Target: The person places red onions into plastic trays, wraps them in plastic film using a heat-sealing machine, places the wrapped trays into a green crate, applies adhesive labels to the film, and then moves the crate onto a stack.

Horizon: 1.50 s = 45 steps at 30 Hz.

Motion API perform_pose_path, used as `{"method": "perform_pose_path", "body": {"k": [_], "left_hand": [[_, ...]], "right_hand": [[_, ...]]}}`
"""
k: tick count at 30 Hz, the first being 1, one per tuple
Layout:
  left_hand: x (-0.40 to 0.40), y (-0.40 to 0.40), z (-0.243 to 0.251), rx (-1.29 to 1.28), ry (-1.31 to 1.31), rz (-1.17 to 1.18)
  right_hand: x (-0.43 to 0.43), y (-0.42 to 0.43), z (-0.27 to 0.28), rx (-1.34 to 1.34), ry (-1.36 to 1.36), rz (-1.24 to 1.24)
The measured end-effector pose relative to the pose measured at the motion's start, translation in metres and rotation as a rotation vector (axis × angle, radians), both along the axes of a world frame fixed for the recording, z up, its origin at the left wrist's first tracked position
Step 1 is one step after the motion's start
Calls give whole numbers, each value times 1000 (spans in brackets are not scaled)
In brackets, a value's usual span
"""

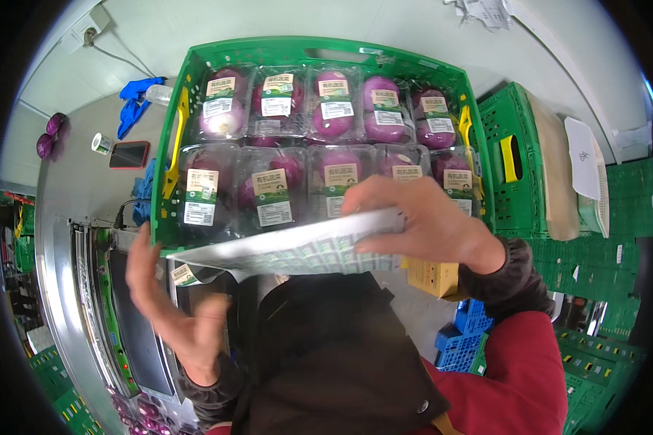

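Observation:
My right hand point(432, 220) grips the end of a white sheet point(305, 239), its fingers on top and its thumb below. Rows of small green-and-white labels show on the sheet's underside. My left hand point(177, 310) is blurred, with thumb and fingers spread and nothing between them. Close to its fingers, a label point(184, 275) shows beneath the sheet's left end. Beyond my hands stands a green plastic crate point(326, 46), filled with two rows of clear plastic packs of purple onions point(334, 103). The packs bear printed labels; the right hand and sheet partly hide the front row.
At left, a film wrapping machine point(141, 321) sits by the metal table edge. A phone point(129, 155), a label roll point(101, 143), blue gloves point(133, 106) and loose onions point(49, 136) lie on the table. Another green crate point(509, 157) stands right; blue crates point(462, 337) are lower down.

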State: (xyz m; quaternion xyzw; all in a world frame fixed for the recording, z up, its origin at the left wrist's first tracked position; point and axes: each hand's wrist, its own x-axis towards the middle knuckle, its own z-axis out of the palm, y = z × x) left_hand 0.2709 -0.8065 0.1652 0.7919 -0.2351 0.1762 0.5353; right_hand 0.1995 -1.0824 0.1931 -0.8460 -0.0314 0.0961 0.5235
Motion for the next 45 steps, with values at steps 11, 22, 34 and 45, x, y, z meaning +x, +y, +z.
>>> {"method": "perform_pose_path", "body": {"k": [11,22,34,45], "left_hand": [[-16,-41,-32,22,684,-563],[-4,-37,-32,84,867,-721],[-13,-43,-30,149,808,-748],[-4,-48,-32,331,1012,-975]], "right_hand": [[-31,-4,-13,18,-113,-123],[-45,-22,-8,-37,155,-98],[-42,-11,-25,151,226,-123],[-35,-21,-28,-27,120,133]]}}
